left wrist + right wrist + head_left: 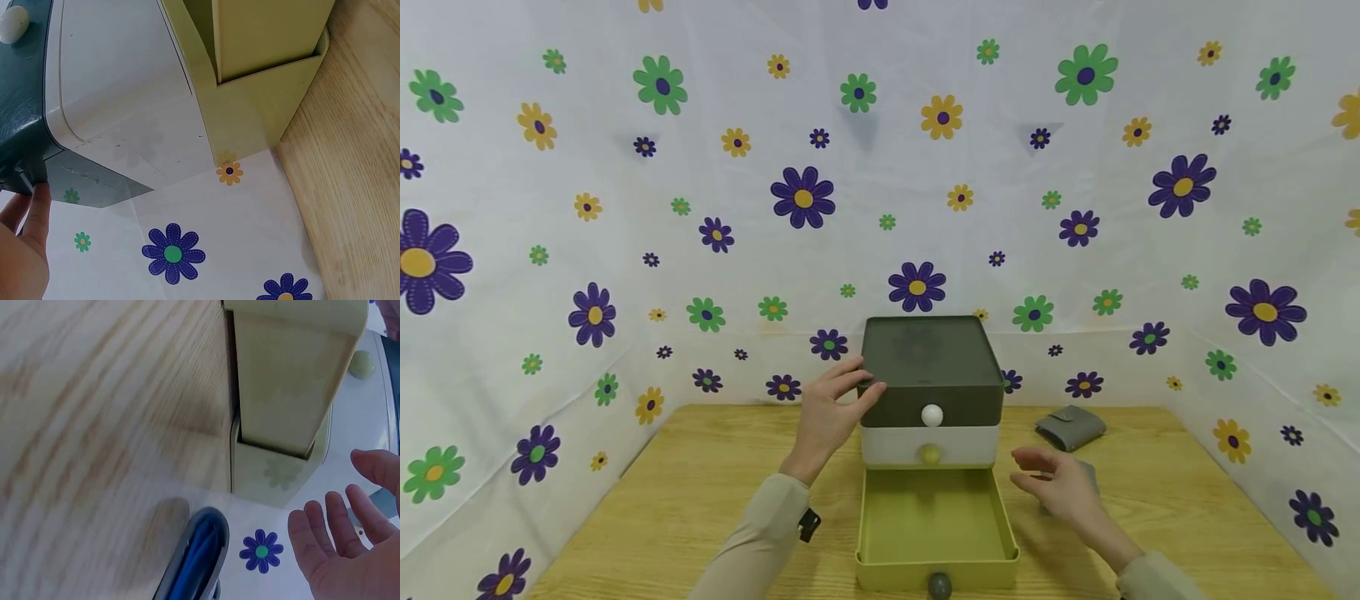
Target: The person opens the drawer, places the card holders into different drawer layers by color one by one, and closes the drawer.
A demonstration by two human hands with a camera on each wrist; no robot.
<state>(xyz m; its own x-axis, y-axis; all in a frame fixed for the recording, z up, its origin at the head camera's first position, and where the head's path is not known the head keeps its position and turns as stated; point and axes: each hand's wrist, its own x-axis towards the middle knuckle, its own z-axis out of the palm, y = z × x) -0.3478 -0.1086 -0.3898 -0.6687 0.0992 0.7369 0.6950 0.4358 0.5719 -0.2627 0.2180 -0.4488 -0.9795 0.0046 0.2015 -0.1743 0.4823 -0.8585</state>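
Note:
A three-tier drawer box stands mid-table, with a dark green top tier (932, 354), a white middle tier (887, 447) and a yellow-green bottom drawer (936, 575) pulled out towards me. My left hand (826, 410) touches the left side of the top tier near its front corner, its fingers fairly straight. To the right of the box, my right hand (1063, 492) hovers with loosely bent fingers and holds nothing. Partly hidden behind that hand is a grey item (1088, 475). In the right wrist view, a grey wallet (203, 550) shows its blue inside.
A grey snap wallet (1070, 427) lies at the back right of the wooden table (700, 500). Flower-printed cloth (715, 275) hangs behind and along both sides. Round knobs, white (932, 415), yellow-green (930, 454) and dark (939, 585), stick out from the drawer fronts.

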